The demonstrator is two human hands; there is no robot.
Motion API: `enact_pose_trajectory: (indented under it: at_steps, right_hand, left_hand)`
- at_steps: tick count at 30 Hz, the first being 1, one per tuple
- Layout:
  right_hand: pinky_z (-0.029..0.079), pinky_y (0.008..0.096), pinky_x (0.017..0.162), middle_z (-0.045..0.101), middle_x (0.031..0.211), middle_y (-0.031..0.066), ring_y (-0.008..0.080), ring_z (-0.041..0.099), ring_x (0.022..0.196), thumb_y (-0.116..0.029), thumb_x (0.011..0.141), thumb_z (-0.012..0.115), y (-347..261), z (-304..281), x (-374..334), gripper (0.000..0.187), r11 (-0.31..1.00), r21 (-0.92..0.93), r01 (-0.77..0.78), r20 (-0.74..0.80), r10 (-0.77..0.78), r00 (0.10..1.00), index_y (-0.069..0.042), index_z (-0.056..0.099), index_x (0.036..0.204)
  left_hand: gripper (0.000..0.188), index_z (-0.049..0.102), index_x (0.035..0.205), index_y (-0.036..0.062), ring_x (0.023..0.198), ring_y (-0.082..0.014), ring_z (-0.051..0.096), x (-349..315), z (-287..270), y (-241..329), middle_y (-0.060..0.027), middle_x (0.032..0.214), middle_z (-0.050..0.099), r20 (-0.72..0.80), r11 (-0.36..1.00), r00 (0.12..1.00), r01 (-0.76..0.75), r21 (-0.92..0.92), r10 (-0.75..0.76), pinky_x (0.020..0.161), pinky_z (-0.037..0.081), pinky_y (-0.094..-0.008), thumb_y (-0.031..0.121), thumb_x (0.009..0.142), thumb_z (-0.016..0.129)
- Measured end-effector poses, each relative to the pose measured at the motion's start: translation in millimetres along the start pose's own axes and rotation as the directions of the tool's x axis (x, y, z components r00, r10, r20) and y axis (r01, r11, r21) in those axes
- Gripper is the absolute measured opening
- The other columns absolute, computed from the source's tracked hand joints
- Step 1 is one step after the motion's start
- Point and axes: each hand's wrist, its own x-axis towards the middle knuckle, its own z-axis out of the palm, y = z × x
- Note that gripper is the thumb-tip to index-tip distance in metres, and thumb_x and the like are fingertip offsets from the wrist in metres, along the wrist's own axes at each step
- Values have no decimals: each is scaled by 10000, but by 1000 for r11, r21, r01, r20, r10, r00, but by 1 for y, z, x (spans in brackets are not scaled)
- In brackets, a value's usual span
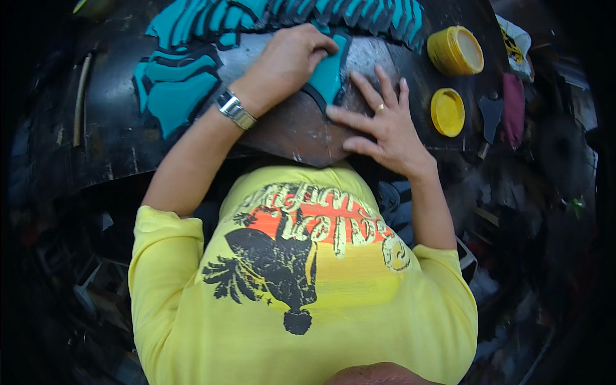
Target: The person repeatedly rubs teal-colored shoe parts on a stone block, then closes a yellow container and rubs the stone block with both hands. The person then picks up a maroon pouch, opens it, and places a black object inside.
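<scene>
A teal flat cut piece with a dark border (327,80) lies on a worn grey-brown board (292,138) at the table's near edge. My left hand (285,64), with a watch on its wrist, is closed, fingertips pinching the piece's upper edge. Spread out on the board to the right is my right hand (388,128); its index fingertip touches or nearly touches the piece's lower end. More teal pieces with dark borders (173,96) overlap in a stack left of the board. A long row of teal strips (289,13) runs along the far side.
An open yellow jar (454,50) with pale contents stands at the right, its yellow lid (447,112) nearer me. Beyond are a dark flat-bladed tool (491,119), a maroon item (513,110) and a white bag (515,45). A thin stick (82,99) lies far left.
</scene>
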Motion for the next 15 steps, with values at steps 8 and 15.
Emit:
enact_pose_trajectory:
  at_steps: [8, 15]
  right_hand:
    - [131, 553, 1216, 423, 1571, 153, 394, 216, 1524, -609, 914, 607, 6, -21, -14, 550, 895, 444, -44, -290, 190, 938, -214, 727, 1278]
    - [246, 501, 1192, 501, 1483, 157, 388, 379, 1426, -334, 861, 755, 6, -11, -2, 504, 887, 453, -89, -393, 288, 873, -169, 678, 1331]
  left_hand:
    - [215, 770, 1126, 84, 944, -160, 715, 15, -93, -33, -70, 1068, 766, -124, 916, 954, 219, -337, -274, 857, 557, -279, 78, 942, 658]
    - [245, 752, 1188, 96, 1048, -183, 694, 47, -129, -104, -85, 1164, 741, -158, 946, 934, 324, 4, -319, 956, 532, -303, 131, 969, 648]
